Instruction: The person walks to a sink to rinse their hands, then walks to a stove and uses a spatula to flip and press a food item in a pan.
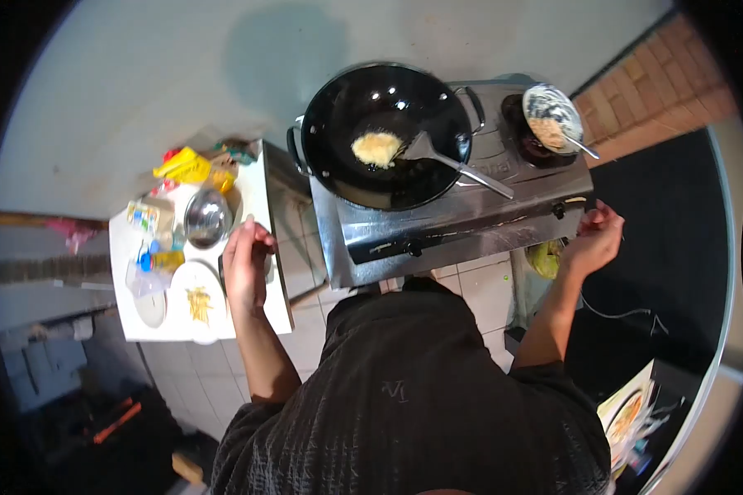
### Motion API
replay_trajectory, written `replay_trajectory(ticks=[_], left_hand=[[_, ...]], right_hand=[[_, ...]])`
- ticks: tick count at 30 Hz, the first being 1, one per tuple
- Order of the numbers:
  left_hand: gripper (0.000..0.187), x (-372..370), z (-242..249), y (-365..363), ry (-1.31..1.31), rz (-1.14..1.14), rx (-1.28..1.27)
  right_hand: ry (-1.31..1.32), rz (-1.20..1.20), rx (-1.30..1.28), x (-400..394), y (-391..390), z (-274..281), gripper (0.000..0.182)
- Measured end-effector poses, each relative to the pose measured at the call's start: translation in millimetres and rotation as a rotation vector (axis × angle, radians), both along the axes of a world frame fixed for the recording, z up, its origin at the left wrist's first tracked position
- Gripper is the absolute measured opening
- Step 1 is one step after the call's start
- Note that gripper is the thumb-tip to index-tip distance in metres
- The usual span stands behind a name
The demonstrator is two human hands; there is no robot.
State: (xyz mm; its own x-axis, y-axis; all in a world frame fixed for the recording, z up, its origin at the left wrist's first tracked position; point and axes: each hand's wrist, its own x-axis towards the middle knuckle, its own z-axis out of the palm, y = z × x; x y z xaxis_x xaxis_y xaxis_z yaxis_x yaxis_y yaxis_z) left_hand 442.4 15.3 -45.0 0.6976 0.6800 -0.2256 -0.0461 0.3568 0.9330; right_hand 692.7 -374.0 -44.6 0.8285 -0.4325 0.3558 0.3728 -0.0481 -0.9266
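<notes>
A black wok [388, 186] sits on the left burner, with a pale, golden piece of frying food [377, 149] in its middle. Resting in the wok beside the food is a metal spatula [458, 163], its handle reaching over the rim; neither hand touches it. My left hand [249, 260] hovers by the right edge of the white table, near a metal bowl [208, 218], fingers loosely bent and nothing seen in them. Beyond the stove's front right corner is my right hand [593, 242], its fingers loosely curled and apart, apparently holding nothing.
A white bowl [551, 107] of pinkish mixture with a spoon rests over the right burner of the metal stove [462, 227]. The white table [266, 280] carries a plate [191, 276] of cut strips, a yellow packet [186, 167] and a blue-capped bottle [163, 260].
</notes>
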Motion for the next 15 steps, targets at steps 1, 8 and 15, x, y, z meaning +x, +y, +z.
replay_trajectory(ticks=[1,8,15], left_hand=[[0.025,-0.3,1.6,-8.2,0.034,0.022,0.015],[0.019,26.1,9.3,-57.5,0.042,0.123,0.052],[0.017,45.9,11.3,-92.0,0.103,0.108,0.07]], right_hand=[[-0.003,0.287,0.169,4.0,-15.2,-0.5,0.059],[0.406,0.694,-0.101,34.8,-41.9,-14.2,0.039],[0.149,0.659,-0.541,37.9,-1.8,-30.7,0.045]])
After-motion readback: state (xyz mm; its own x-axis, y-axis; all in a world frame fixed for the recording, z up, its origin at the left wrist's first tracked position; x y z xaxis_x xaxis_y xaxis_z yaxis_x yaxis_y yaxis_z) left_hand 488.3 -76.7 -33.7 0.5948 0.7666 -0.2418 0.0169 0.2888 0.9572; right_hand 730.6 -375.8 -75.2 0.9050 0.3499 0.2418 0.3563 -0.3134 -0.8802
